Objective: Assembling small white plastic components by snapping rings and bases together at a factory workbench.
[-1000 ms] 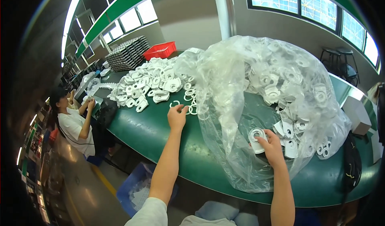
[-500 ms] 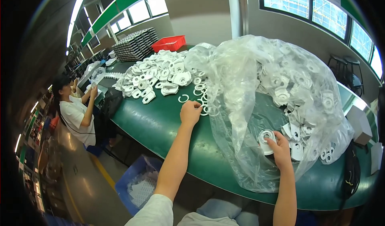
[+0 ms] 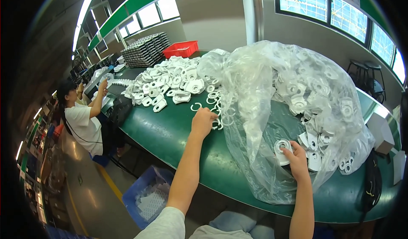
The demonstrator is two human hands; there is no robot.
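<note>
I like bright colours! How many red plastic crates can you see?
1. The red plastic crate sits at the far end of the green table, beside the grey tray stack. Others may be hidden.

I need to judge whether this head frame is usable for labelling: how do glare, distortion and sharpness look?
Head view: strong fisheye bend, with the green table edge curving and black corners; bright windows overexpose at top; the clear plastic bag shows white sheen that veils the parts inside; left hand and right hand look fairly sharp, while the person seated at the far left is dim.

Both arms outstretched (fingers curled)
</note>
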